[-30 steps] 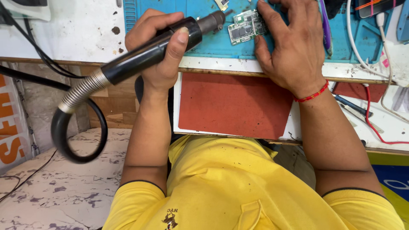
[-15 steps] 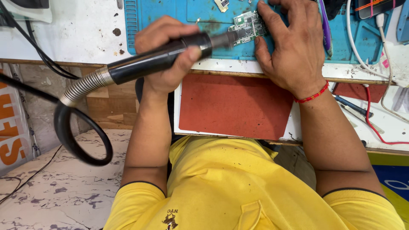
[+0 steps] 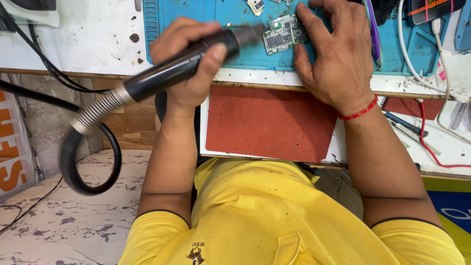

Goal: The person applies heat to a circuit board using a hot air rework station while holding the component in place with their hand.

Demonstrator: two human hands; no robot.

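Gripping black hot-air wand, left hand; right hand flat, pinning small green circuit board.

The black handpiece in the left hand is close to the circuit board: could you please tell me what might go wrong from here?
1. The handpiece tip sits right beside the right hand fingers steadying the circuit board; if it blows hot air, they could get burnt.
2. Its hose loops off the bench edge and could tug the left hand off aim.
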